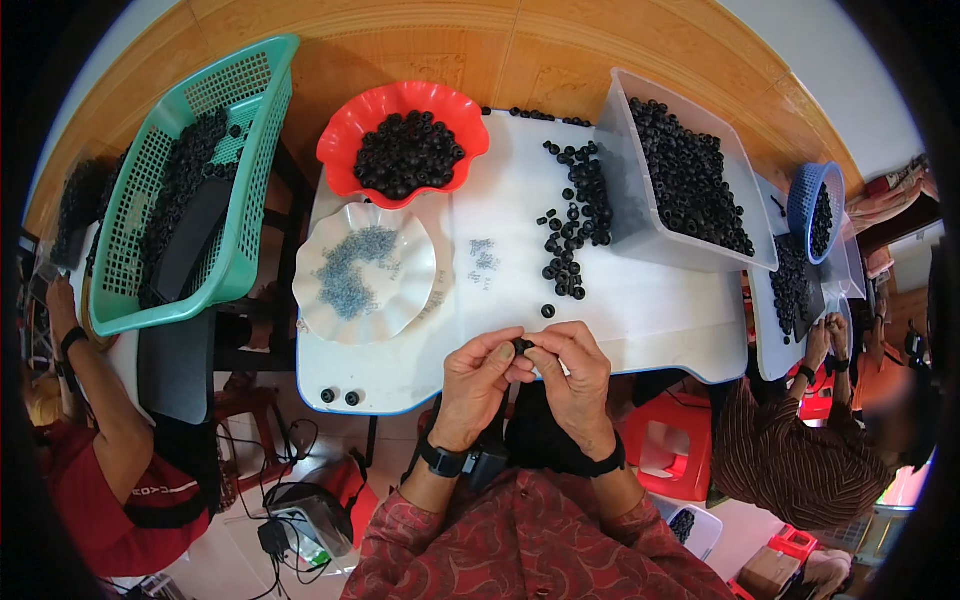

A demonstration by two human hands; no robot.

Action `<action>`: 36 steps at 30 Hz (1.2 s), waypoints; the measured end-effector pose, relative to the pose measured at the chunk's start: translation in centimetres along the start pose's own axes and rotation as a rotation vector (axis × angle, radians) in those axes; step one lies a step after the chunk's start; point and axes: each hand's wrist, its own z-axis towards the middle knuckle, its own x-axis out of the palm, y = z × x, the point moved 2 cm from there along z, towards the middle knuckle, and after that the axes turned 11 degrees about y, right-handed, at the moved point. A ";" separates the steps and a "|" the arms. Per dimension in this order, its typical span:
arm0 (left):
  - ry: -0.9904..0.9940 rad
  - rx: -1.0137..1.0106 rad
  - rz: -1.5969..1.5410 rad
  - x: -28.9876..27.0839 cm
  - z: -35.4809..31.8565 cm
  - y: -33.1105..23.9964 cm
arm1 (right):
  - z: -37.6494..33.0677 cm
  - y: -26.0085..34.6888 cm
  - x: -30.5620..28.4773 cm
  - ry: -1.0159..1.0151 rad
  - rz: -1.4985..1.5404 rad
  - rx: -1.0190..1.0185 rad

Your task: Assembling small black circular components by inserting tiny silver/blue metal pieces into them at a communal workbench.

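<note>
My left hand [474, 388] and my right hand [577, 386] meet over the near edge of the white table [480, 340]. Between their fingertips is a small black round part [522, 345], pinched from both sides. Just beyond my hands a single black part [548, 311] lies apart from a loose scatter of similar black parts [585, 200]. To the left, a white wavy-rimmed plate [418, 275] holds many tiny clear bluish pieces [350, 265]. More of those tiny pieces lie on the tabletop [484, 255]. Whether my fingers also hold a tiny piece is too small to tell.
A red wavy bowl [338, 165] and a translucent bin [630, 235], both full of black parts, stand farther back. At left is a green basket [262, 215]. Co-workers sit at left [120, 500] and right [800, 450]. A red stool [672, 440] stands below the table's right side.
</note>
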 end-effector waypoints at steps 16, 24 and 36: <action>-0.022 -0.004 0.080 0.3 -0.2 0.3 | -0.3 0.5 -0.7 0.001 -0.108 -0.036; -0.077 -0.012 0.145 0.8 -0.4 0.2 | -0.3 1.2 -0.6 0.023 -0.132 -0.043; -0.074 -0.023 0.266 1.5 -0.3 0.0 | -1.1 1.0 -0.1 0.044 -0.246 -0.109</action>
